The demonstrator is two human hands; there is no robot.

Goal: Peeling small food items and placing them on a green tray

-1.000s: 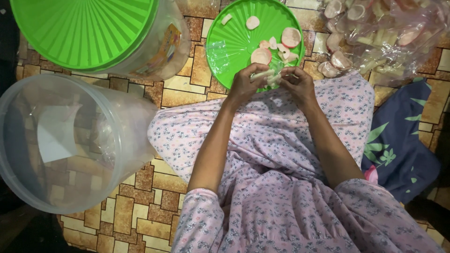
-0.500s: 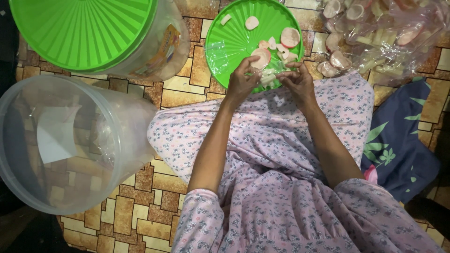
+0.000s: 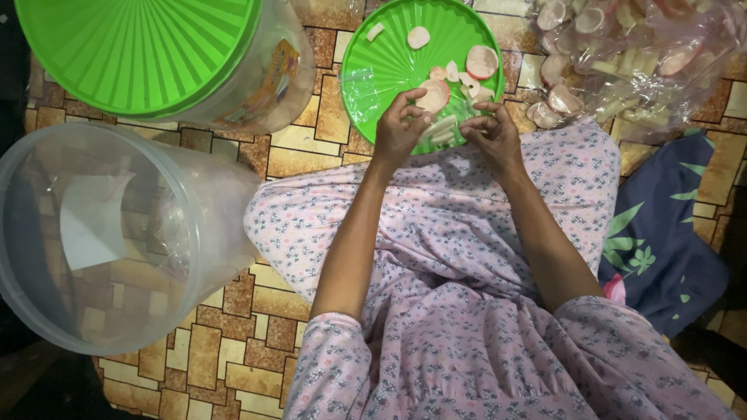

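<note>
The person sits on a patterned tile floor (image 3: 233, 354) with a green tray (image 3: 381, 62) resting at the knees, and both hands work at its near edge. The left hand (image 3: 401, 128) has its fingers curled together around the edge of a round pinkish cracker (image 3: 433, 96), thumb and fingertips pinched on it. The right hand (image 3: 490, 134) is also drawn together, its fingertips gathered on some pale stick-shaped pieces (image 3: 442, 129) lying between the two hands; whether it actually grips one I cannot tell. More round crackers lie scattered on the tray, one larger disc (image 3: 482, 61) near the far rim. A clear plastic bag (image 3: 646, 62) full of similar crackers and sticks sits to the right of the tray, an empty clear tub (image 3: 101, 233) lies on its side at the left, and another tub with a green lid (image 3: 132, 47) stands beyond it. By the look of it, the step in hand is sorting or picking pieces off the tray. The next move would seem to call for a light pinch, since such thin crackers probably snap easily, and a clean lift clear of the tray's rim.
</note>
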